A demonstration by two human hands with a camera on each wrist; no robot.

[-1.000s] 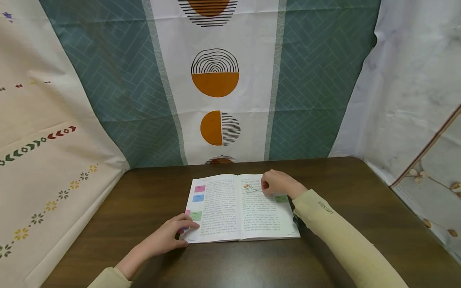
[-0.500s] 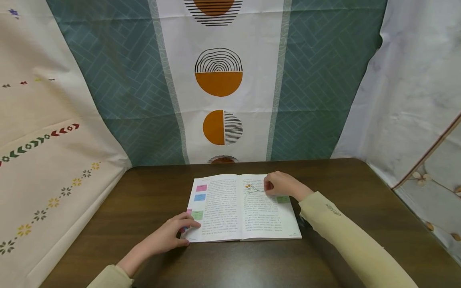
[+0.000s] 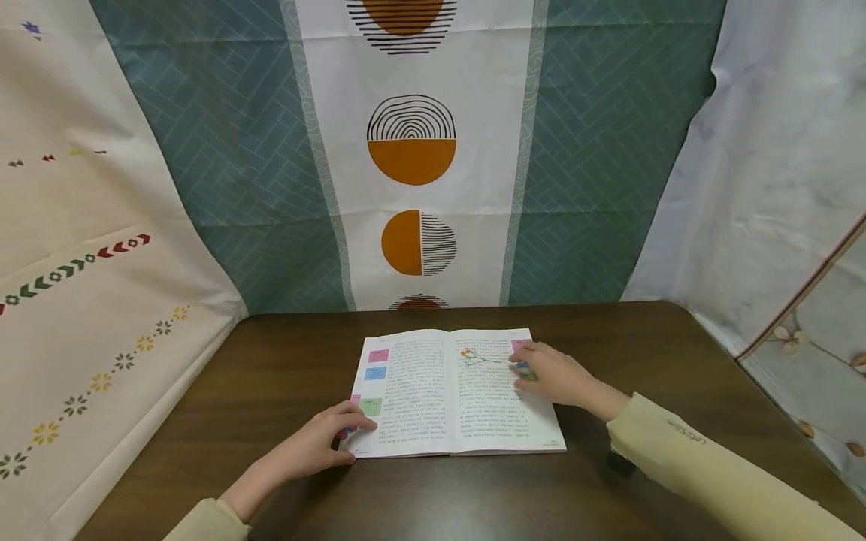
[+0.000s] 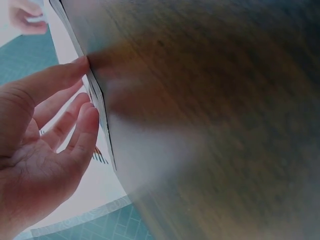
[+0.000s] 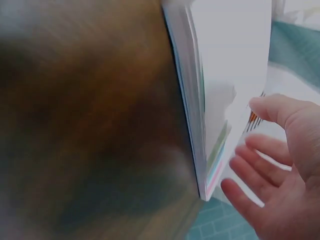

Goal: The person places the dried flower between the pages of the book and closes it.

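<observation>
Right hand (image 3: pixel 553 373), fingers now relaxed, has slid from the flower drawing (image 3: pixel 476 356) to the book's (image 3: pixel 433 398) right edge.

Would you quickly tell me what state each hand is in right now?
Left hand: open, fingers resting on the left edge of the open book.
Right hand: open, straight fingers lying on the sticky notes at the right page's edge.

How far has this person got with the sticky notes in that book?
Done: pink, blue and green notes sit on the open book's left page. In hand: the right hand rests over notes at the right page's edge, while the left hand steadies the left page. What remains isn't visible.
</observation>
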